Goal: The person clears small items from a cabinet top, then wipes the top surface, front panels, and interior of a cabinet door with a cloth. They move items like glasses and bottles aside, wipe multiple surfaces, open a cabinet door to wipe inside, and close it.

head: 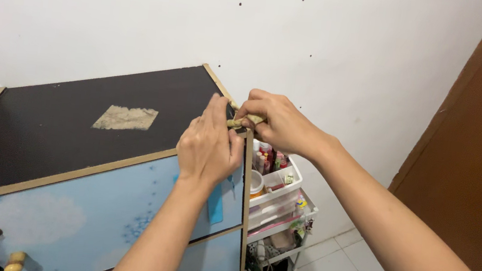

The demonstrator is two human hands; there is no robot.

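Pinching tan edge tape at the cabinet corner, right hand fingers risk tearing it; left hand presses flat.

Torn tan label patch — stuck flat on cabinet's black top, left of the hands. Blue paper tag on sky-printed front. Small bottles and packets — white cart's top tray; details unclear.

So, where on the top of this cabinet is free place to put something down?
The dark cabinet top is bare left of and around the torn tape patch. The right corner is crowded: left hand and right hand pinch the edge strip.
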